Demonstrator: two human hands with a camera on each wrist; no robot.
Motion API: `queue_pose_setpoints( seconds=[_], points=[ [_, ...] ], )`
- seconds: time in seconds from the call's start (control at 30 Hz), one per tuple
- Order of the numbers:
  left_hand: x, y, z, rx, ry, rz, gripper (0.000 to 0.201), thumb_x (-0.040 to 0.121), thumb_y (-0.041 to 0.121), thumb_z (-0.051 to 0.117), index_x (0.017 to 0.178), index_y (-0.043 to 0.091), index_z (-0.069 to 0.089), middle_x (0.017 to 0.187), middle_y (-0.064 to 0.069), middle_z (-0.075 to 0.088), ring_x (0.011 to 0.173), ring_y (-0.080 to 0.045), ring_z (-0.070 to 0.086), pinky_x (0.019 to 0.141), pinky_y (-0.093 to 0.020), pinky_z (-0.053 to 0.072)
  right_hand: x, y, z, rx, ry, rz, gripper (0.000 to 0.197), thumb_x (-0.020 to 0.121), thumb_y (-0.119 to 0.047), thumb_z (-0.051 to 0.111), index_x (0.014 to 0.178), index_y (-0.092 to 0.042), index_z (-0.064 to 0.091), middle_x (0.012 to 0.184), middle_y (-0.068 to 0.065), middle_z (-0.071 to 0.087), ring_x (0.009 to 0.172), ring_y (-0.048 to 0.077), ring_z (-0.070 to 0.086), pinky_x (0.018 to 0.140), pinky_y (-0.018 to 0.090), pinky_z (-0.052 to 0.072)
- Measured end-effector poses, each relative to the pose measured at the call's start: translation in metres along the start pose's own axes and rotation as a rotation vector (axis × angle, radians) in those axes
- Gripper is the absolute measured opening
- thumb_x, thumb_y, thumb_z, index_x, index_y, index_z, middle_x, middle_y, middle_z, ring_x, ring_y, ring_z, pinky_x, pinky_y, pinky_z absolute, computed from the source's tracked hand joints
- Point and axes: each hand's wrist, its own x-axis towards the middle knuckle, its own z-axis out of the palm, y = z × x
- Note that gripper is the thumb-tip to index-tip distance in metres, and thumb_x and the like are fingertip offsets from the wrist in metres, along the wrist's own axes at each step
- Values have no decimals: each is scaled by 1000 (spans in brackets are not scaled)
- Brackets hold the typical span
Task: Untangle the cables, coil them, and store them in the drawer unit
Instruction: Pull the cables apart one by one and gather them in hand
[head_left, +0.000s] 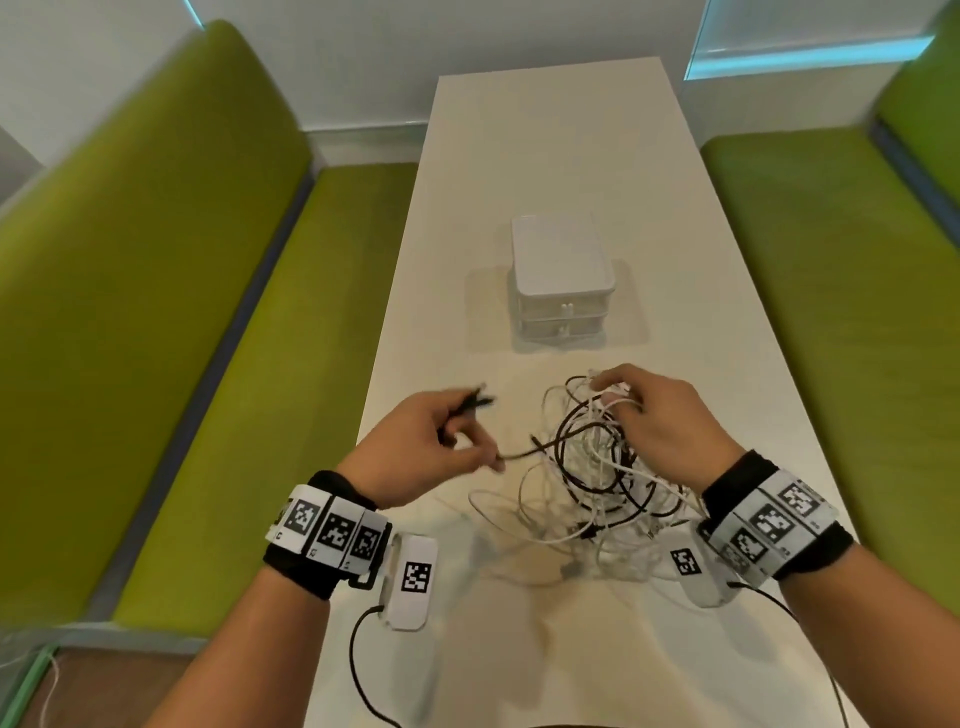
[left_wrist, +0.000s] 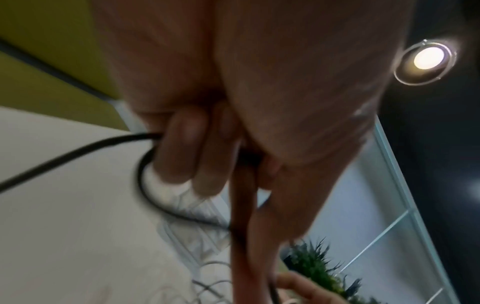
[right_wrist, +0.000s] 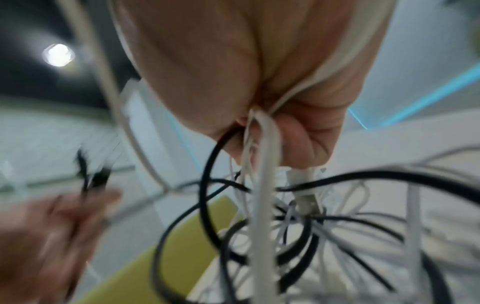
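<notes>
drawer unit (head_left: 563, 283) on the table (head_left: 545, 166), behind the cable tangle (head_left: 587, 478)

Even, soft light fills the head view, with faint shadows on the pale desk (head_left: 545, 156) and bent edges. Both wrist views are blurred by motion, each showing a glaring round ceiling lamp (left_wrist: 426, 59) against dark ceiling.

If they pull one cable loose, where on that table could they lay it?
Bare table lies beyond the drawer unit, and a strip runs along its right side. The cable tangle, between left hand and right hand, crowds the near part.
</notes>
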Motion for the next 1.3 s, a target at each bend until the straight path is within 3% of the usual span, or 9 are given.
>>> queue_pose_setpoints(
  seconds=[0.07, 0.17, 0.37, 0.5, 0.6, 0.73, 0.9, 1.13, 1.3],
  points=[
    [-1, -8, -3, 229, -137, -106, 30, 86, 16, 75, 95, -5, 56, 84, 12, 78, 57, -1, 48, 71, -28, 46, -1, 2, -10, 246, 150, 33, 31, 101, -8, 51, 104, -32, 70, 71, -8, 58, 59, 18, 50, 59, 29, 48],
    [4, -26, -9, 321, 134, -116, 16, 85, 19, 75, 97, 12, 67, 80, 16, 76, 68, 6, 57, 67, -27, 42, -3, 14, -21, 277, 413, -73, 47, 90, 10, 50, 91, -26, 80, 72, -7, 60, 67, 9, 56, 66, 21, 46],
    [13, -14, -2, 99, 481, -25, 23, 89, 11, 71, 81, 5, 49, 82, 12, 76, 46, 1, 45, 55, -24, 38, -3, 31, -18, -250, -1, 178, 21, 90, -36, 66, 109, -40, 73, 116, -6, 56, 120, 20, 42, 89, 36, 29],
    [18, -4, 12, 98, 382, 75, 20, 89, 13, 71, 87, 23, 54, 86, 16, 76, 50, -5, 40, 57, -29, 41, -5, -1, -10, -203, 295, -323, 33, 89, -33, 68, 122, -32, 63, 116, -6, 59, 116, 23, 46, 98, 41, 37],
    [19, 2, 20, 48, 311, 180, 25, 89, 11, 73, 90, 26, 54, 84, 20, 75, 51, -8, 33, 56, -27, 40, -4, -24, 9, -68, 51, -530, 36, 91, -19, 72, 126, -26, 65, 121, -11, 65, 117, 12, 54, 105, 30, 39],
    [14, 5, 11, -237, 307, 232, 19, 87, -9, 70, 90, -2, 52, 68, 17, 66, 53, -4, 56, 64, -17, 42, 5, -18, 38, -193, -166, -314, 24, 92, -44, 60, 114, -35, 64, 99, -16, 64, 96, 7, 56, 88, 39, 52],
    [3, -7, -4, -400, 435, 277, 41, 81, -3, 70, 73, 16, 34, 77, -17, 68, 72, -27, 70, 66, -24, 49, 12, -5, 38, -116, -139, -119, 23, 93, -39, 65, 110, -24, 68, 110, -6, 60, 106, 13, 54, 93, 31, 42],
    [10, -32, -7, 297, 490, -211, 17, 95, 14, 59, 87, 19, 45, 97, 11, 68, 82, -12, 59, 64, -31, 44, 13, -6, 19, -90, -35, -33, 12, 96, -28, 64, 89, -27, 74, 83, -7, 70, 78, 14, 63, 75, 33, 52],
    [14, -10, 20, 263, 437, 58, 16, 94, 14, 60, 106, 22, 54, 84, 20, 51, 68, 4, 51, 60, -16, 34, -1, -25, 28, -403, -244, 17, 19, 95, -26, 50, 88, -21, 66, 82, 0, 67, 71, 20, 61, 62, 32, 47]
  ],
)
